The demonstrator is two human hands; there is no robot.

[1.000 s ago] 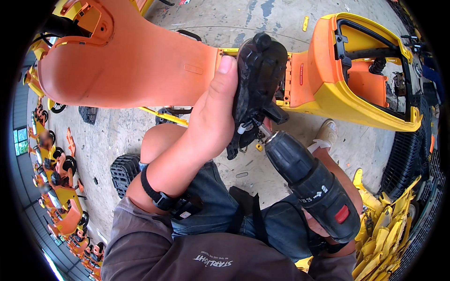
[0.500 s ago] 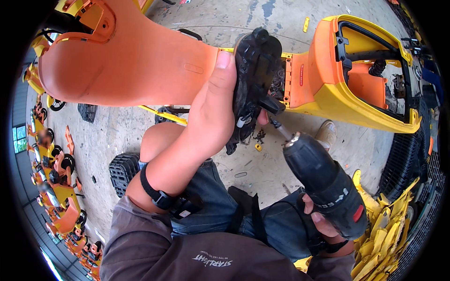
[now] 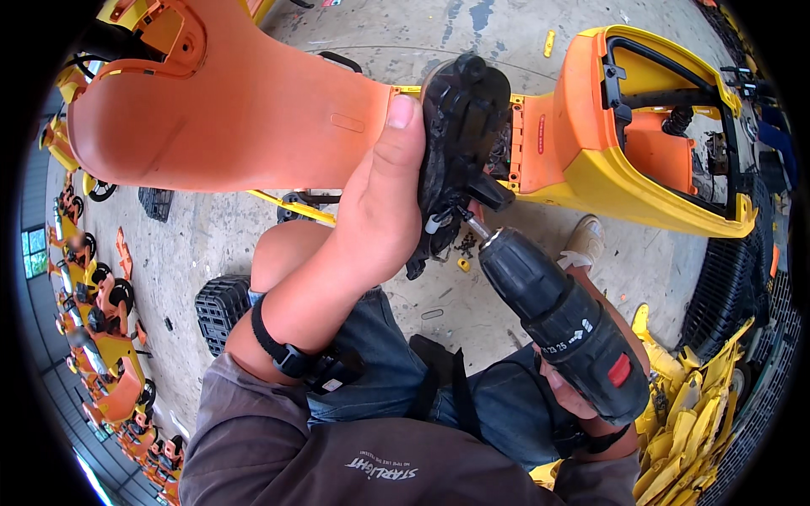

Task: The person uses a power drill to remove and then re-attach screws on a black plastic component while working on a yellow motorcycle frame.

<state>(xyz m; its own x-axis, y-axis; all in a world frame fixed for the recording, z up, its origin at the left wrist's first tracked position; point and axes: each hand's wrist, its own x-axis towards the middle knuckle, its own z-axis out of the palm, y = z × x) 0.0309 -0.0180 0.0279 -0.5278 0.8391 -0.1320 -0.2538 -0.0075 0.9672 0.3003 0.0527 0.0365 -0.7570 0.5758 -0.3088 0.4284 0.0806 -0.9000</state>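
Observation:
My left hand (image 3: 390,173) is closed around a black moulded plastic part (image 3: 460,131), its thumb lying along the near-left side. In my right hand (image 3: 564,386) is a black cordless drill (image 3: 561,320) with a red button, wrapped at the handle. The bit of the drill (image 3: 478,226) reaches the lower side of the black part, by a projecting stub; whether it sits in a screw cannot be made out. Behind the part stretches an orange scooter body panel (image 3: 253,118) on the left, and an orange and yellow rear shell (image 3: 582,143) stands to the right.
A black plastic crate (image 3: 224,312) is on the floor by my left knee. Yellow plastic pieces (image 3: 688,413) are heaped at lower right. Small dark bits (image 3: 465,244) lie on the concrete floor below the part. Several orange scooters (image 3: 118,363) line the left side.
The drill has moved left and up, bringing its bit from beside the black part onto its lower side. My left hand and the part have barely shifted.

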